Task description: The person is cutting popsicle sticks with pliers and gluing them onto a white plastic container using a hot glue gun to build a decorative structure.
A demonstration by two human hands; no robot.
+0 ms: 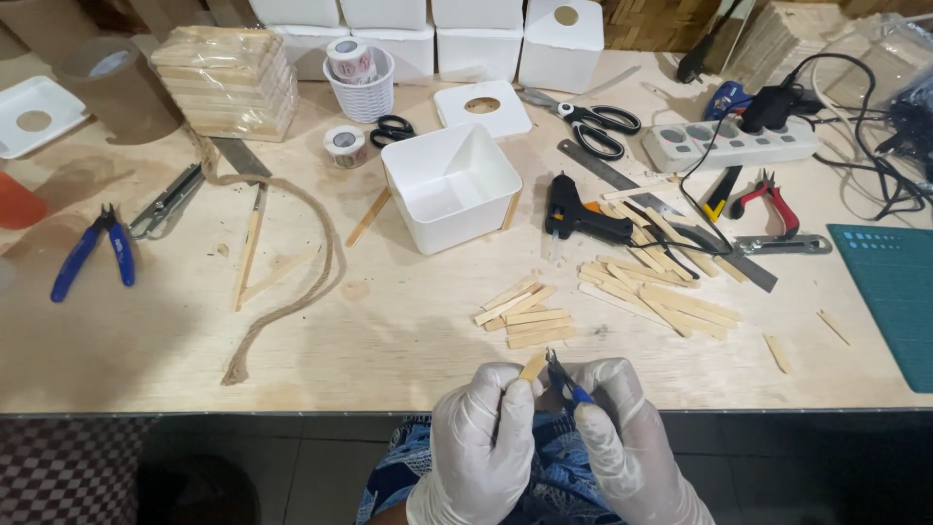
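Both hands wear white gloves and meet at the near table edge. My left hand (481, 428) pinches a short wooden stick piece (533, 367). My right hand (622, 428) grips small blue-handled cutters (564, 381) whose jaws sit against that piece. Just beyond lies a small pile of cut stick pieces (525, 313), with a larger heap of longer wooden sticks (656, 292) to its right.
An open white square box (452, 185) stands mid-table with a black glue gun (573, 214) beside it. Around them lie a rope (292, 282), blue pliers (97, 253), scissors (593, 122), a metal ruler (622, 180), a power strip (729, 144), red pliers (773, 199), a green mat (894, 292) and bundled sticks (228, 83).
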